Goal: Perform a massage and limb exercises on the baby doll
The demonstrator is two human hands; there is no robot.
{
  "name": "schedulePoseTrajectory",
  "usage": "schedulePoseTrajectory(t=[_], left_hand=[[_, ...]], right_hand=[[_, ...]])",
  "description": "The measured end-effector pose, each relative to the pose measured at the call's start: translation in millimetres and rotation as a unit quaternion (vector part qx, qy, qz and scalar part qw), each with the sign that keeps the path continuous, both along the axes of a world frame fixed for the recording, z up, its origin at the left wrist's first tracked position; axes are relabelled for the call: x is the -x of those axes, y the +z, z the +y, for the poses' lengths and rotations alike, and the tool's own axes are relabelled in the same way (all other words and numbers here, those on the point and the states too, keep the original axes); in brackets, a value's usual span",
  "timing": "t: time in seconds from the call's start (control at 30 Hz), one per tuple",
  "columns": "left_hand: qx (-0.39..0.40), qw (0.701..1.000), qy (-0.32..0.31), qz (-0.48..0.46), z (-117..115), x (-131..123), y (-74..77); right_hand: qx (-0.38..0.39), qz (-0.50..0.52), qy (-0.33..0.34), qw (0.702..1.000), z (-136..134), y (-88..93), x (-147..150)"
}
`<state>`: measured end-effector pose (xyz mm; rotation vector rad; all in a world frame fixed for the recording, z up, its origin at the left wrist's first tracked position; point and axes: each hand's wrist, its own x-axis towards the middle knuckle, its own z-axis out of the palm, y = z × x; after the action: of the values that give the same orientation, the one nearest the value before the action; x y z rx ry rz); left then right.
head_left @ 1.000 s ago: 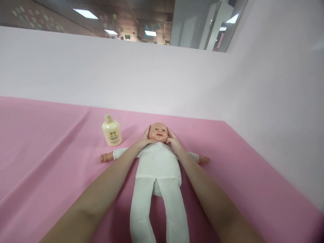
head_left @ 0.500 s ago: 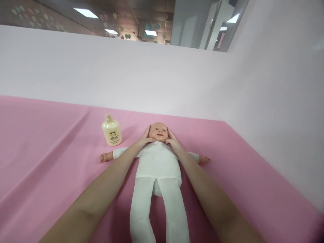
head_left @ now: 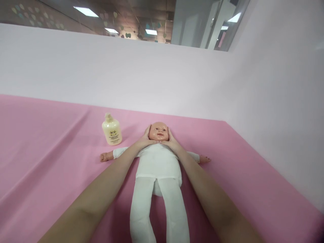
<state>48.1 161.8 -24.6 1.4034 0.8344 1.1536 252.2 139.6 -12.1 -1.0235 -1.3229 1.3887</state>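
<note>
A baby doll (head_left: 159,160) with a white cloth body lies on its back, its hard plastic head (head_left: 159,131) pointing away from me. My left hand (head_left: 146,138) cups the left side of that head, and its thumb lies under the chin. On the opposite side my right hand (head_left: 172,139) mirrors it, fingers along the cheek and thumb beneath the chin. Both thumb tips come close together at the middle of the chin. The doll's arms stretch out sideways under my forearms. Its feet are out of view.
Left of the doll's head stands a cream pump bottle (head_left: 112,131) with dark printing. Everything rests on a pink sheet (head_left: 63,162) with a long crease at left. A white wall (head_left: 126,71) rises behind and at right, with a window (head_left: 152,20) above.
My thumbs have moved inward along the underside of the doll's chin, nearer each other. The doll and bottle have stayed in place.
</note>
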Motion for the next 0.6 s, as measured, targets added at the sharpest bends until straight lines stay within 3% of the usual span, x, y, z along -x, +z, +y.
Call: schedulePoseTrajectory(t=[0.27,0.6], left_hand=[[0.042,0.998,0.005,-0.040,3,-2,0.2],[0.069,0.989,0.016,-0.128,-16,-8,12.0]], right_hand=[[-0.009,0.013,-0.034,0.999,6,-4.9,0],[-0.041,0.070,-0.047,0.996,15,-13.8,2]])
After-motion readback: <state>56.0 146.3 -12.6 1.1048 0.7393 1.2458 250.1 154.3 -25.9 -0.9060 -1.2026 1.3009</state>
